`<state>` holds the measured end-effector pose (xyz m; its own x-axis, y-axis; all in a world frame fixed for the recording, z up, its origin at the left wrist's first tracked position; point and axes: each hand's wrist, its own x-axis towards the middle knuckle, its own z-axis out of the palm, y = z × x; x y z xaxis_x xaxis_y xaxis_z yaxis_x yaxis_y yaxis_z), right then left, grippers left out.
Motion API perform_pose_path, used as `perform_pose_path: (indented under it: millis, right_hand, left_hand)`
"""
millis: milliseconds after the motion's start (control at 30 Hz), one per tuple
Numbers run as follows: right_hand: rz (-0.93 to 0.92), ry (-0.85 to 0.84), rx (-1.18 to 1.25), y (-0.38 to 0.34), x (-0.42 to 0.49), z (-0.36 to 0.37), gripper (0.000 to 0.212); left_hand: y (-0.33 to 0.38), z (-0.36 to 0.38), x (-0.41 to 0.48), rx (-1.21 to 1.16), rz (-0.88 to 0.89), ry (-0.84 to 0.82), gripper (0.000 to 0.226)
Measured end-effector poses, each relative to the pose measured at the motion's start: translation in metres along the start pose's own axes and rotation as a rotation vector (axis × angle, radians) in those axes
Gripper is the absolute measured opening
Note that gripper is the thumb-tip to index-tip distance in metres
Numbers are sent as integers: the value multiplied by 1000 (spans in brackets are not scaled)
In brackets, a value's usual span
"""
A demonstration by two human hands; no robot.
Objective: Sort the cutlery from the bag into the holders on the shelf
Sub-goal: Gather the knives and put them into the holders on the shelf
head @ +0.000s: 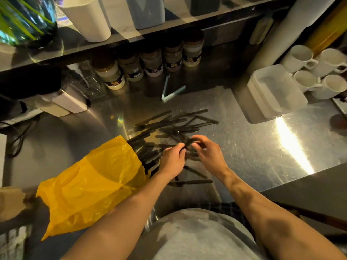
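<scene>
Squarely at the middle of the frame, the person's left hand (173, 159) and right hand (209, 152) meet just above a steel counter (253, 147). Both have their fingers curled, and between them they pinch one black piece (189, 141) of plastic cutlery, the left at its lower end and the right at its upper end; blur hides whether it is a knife, fork or spoon. Under and beyond the hands lies the loose cutlery (174, 122), a scattered black pile fanning toward the frame's upper middle. The pieces overlap too much to count, though there are well over a dozen. One yellow bag (97, 182) lies at the lower left, its mouth open toward the pile, touching the left forearm, with more black pieces spilling from it. Along the top edge, three holders (88, 17) stand on the shelf (131, 37): one white, one grey-blue, one dark. Below the shelf five jars (152, 61) stand in a row, with one pale clip (170, 93) in front of them. At the right sit one white tub (272, 91) and four white mugs (319, 72). One glass vase (28, 19) fills the upper left corner
</scene>
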<state>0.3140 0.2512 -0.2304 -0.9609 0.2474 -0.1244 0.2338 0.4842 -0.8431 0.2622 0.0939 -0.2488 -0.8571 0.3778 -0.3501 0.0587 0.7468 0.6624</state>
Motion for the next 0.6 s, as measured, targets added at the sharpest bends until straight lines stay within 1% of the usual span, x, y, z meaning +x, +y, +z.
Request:
perform_pose_path:
  millis: [100, 133, 200, 267, 367, 467, 533, 600]
  right_hand:
    - [37, -6, -94, 14, 3, 14, 28]
    - [31, -36, -165, 19, 5, 19, 27]
    - [-46, -151, -329, 30, 9, 33, 25]
    - [-77, -234, -429, 31, 15, 50, 25]
    - [-68, -211, -488, 23, 18, 71, 26]
    - [23, -281, -638, 11, 15, 88, 31]
    - [82, -347, -745, 5, 13, 97, 36]
    - [124, -345, -779, 4, 9, 106, 39]
  left_hand:
    - [-10, -6, -8, -331, -217, 64, 19]
    - [-14, -8, -11, -441, -291, 88, 21]
    - [-23, -11, -17, -589, -386, 124, 23]
    - [-32, -13, -22, -669, -455, 154, 23]
    - [-45, -13, -27, -808, -578, 192, 19]
    - [-50, -20, -33, -1015, -694, 202, 19]
    - [-57, -21, -35, -1054, -734, 211, 21]
    - [-63, -22, -38, -1054, -750, 209, 18]
